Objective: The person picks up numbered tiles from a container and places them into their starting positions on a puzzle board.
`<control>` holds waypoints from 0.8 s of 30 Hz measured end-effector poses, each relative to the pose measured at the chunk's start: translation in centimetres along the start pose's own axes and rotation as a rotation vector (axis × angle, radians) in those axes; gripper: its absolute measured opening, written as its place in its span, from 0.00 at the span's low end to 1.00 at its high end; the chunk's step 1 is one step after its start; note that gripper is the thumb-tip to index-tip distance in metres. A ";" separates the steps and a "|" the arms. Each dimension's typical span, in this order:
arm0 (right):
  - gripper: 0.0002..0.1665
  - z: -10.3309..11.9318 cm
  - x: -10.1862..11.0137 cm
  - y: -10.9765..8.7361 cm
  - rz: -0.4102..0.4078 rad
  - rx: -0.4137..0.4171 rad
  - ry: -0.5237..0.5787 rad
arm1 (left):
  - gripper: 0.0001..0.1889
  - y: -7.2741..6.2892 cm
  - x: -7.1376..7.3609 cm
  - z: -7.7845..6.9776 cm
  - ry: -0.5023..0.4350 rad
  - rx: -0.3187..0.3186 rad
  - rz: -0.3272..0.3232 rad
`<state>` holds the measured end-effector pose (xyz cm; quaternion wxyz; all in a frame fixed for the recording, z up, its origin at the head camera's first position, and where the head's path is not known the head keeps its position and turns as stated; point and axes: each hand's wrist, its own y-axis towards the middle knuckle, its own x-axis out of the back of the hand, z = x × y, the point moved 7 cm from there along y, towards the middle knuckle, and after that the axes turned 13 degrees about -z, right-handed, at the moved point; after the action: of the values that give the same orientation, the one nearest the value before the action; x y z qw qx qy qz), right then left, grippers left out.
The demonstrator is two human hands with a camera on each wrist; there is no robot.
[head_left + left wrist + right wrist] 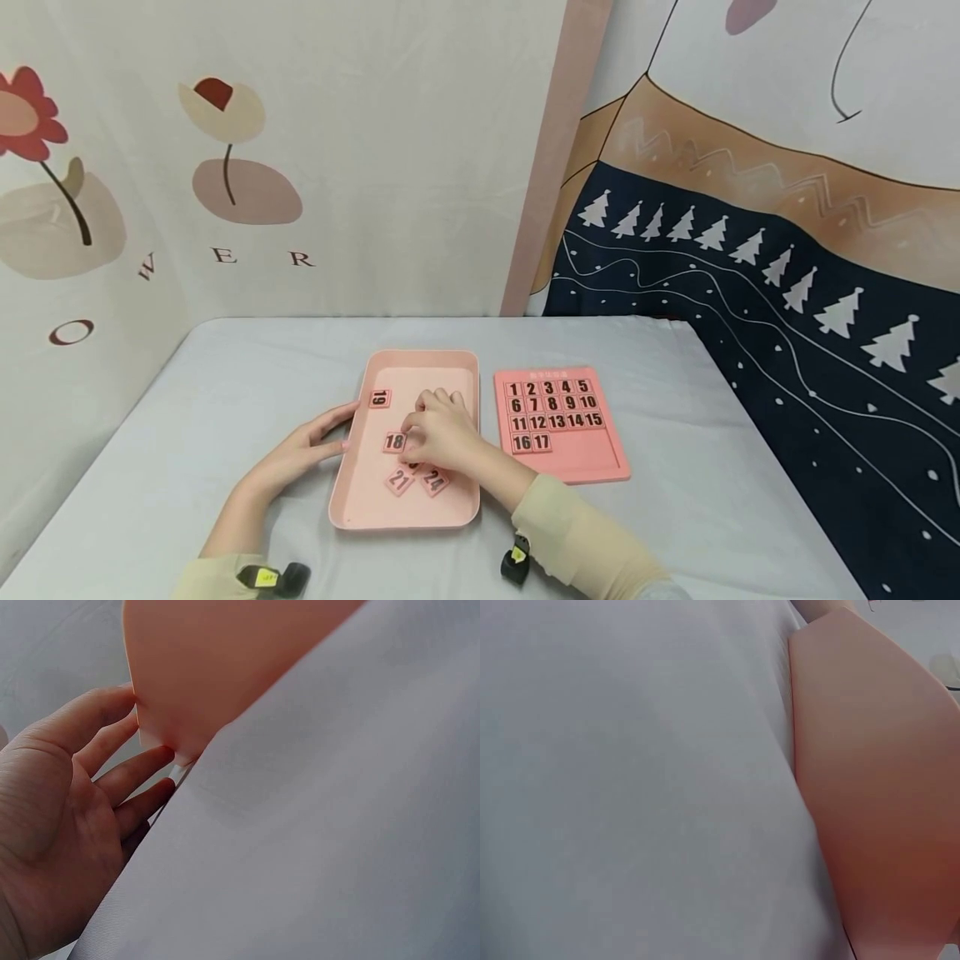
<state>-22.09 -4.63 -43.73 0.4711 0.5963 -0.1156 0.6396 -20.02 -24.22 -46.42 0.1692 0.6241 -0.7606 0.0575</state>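
A pink tray (405,510) lies on the table with number tiles in it. My left hand (300,450) is at its left side, thumb and index finger spread apart along the rim. In the left wrist view, my left fingertips touch the outer wall of the tray (202,667). My right hand (442,433) reaches into the tray, fingers bent downward. Its thumb and a fingertip are beside the tile 18 (393,442); whether they pinch it cannot be told. Tile 21 (399,480) and tile 24 (434,481) lie below the hand. Another tile is mostly hidden under it.
Tile 19 (380,399) lies sideways near the tray's upper left. Right of the tray is a pink number board (592,461), with tiles 1 to 17 set in rows. White cloth (675,517) covers the table, and a printed curtain (420,167) hangs behind.
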 end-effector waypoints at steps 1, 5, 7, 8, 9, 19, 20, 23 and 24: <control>0.22 0.0 -0.1 0.0 0.000 -0.004 0.001 | 0.31 0.0 0.0 0.0 -0.001 0.002 -0.001; 0.19 0.0 -0.3 0.1 -0.001 -0.015 0.013 | 0.31 -0.1 0.0 0.0 0.000 0.008 -0.002; 0.18 0.0 -0.4 0.1 0.000 -0.023 0.023 | 0.31 -0.1 0.0 0.0 -0.001 0.007 -0.002; 0.17 0.0 -0.5 0.1 -0.001 -0.027 0.029 | 0.31 -0.1 0.0 0.0 -0.001 0.008 -0.001; 0.17 0.0 -0.5 0.2 0.000 -0.033 0.034 | 0.31 -0.1 0.0 0.0 -0.001 0.008 -0.001; 0.17 0.1 -0.7 0.6 0.012 -0.060 0.011 | 0.31 0.0 0.1 0.1 0.007 0.000 -0.004; 0.18 0.2 -0.8 0.7 0.014 -0.060 0.003 | 0.31 0.0 0.1 0.1 0.005 0.001 -0.002; 0.20 0.4 -1.0 0.8 0.026 -0.063 -0.009 | 0.31 0.0 0.0 0.1 -0.003 0.003 0.002; 0.21 0.5 -1.1 0.8 0.033 -0.063 -0.015 | 0.31 0.0 0.0 0.1 -0.005 0.004 0.004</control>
<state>-22.54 -5.92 -44.25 0.4782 0.5840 -0.1491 0.6388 -20.07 -24.26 -46.51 0.1659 0.6230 -0.7622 0.0575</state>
